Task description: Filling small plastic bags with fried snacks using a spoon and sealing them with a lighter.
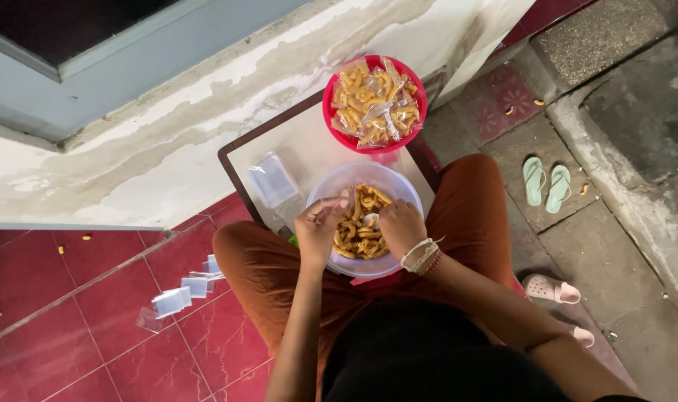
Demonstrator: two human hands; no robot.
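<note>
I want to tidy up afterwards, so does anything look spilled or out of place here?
Yes. A few snack pieces lie loose on the floor, and small clear plastic bags are strewn over the red tiles instead of on the stack.

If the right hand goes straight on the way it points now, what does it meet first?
Most likely the orange curled snacks in the clear bowl; the right hand points in and left toward them. Depth from above is unclear.

A small white tray-table with a dark frame [243, 151] stood on the red-tiled floor [123, 298]. On it, a red bowl of bagged curly snacks [374, 100] sat beyond the hands, and a stack of clear bags [272, 180] just left of them. More small clear bags [182, 294] lay scattered on the tiles, well left.
</note>
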